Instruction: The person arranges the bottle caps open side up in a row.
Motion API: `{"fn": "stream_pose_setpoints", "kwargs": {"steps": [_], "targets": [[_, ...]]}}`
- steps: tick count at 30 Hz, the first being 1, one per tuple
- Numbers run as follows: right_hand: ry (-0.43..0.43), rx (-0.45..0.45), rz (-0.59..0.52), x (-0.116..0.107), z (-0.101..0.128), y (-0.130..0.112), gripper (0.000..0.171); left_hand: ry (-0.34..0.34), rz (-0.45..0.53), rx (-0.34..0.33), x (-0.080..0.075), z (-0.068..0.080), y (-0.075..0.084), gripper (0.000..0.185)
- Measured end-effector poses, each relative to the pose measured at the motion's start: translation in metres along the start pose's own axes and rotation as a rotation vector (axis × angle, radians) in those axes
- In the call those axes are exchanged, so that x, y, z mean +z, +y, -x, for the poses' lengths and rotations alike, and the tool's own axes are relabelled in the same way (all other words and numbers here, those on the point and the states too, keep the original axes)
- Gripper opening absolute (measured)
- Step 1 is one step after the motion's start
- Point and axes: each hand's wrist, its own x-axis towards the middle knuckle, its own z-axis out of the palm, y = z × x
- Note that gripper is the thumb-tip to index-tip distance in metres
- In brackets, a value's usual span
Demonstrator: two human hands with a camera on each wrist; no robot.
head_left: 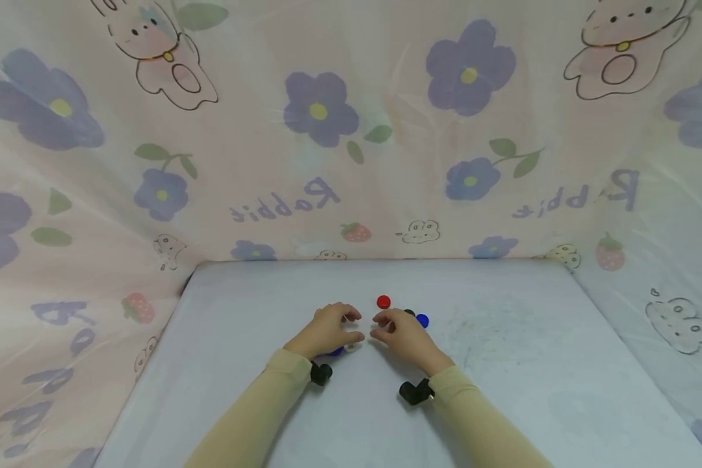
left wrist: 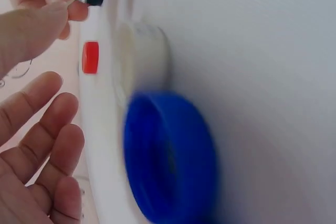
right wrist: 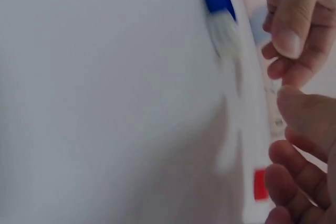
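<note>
Both hands hover close over the table, fingertips facing each other across a small gap. My left hand [head_left: 330, 328] has loosely bent fingers with nothing between them. Under it lie a blue bottle cap [left wrist: 194, 156], hollow side showing in the left wrist view, and a white cap [left wrist: 149, 56]. My right hand [head_left: 406, 338] is also loosely bent, thumb apart from the fingers, holding nothing visible. Just beyond it are a dark cap [head_left: 409, 312], partly hidden, and another blue cap [head_left: 423, 321]. A red cap [head_left: 383, 301] lies farther back, between the hands.
The white tabletop [head_left: 538, 403] extends to both sides, with faint smudges on the right. A patterned curtain [head_left: 386, 162] hangs at the back and along the sides. Each wrist carries a small black camera, such as the left camera [head_left: 321, 374].
</note>
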Motion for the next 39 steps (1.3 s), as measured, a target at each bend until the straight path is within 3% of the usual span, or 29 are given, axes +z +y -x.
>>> {"fn": "stream_pose_setpoints", "kwargs": {"steps": [7,12,17,29,39], "targets": [[0.091,0.060,0.006,-0.032,-0.021,0.014,0.035,0.001,-0.004,-0.020,0.006,-0.031,0.016,0.045],[0.077,0.100,-0.004,-0.040,-0.033,0.024,0.040,0.035,-0.011,-0.076,0.010,-0.048,0.027,0.046],[0.060,0.122,0.013,-0.038,-0.044,0.030,0.041,0.091,-0.066,-0.092,0.016,-0.061,0.029,0.044],[0.039,0.099,0.056,-0.027,-0.053,0.030,0.037,0.059,-0.077,-0.109,0.029,-0.075,0.022,0.042],[0.059,0.065,0.112,-0.022,-0.054,0.030,0.021,0.069,-0.101,-0.115,0.033,-0.077,0.019,0.032]]}}
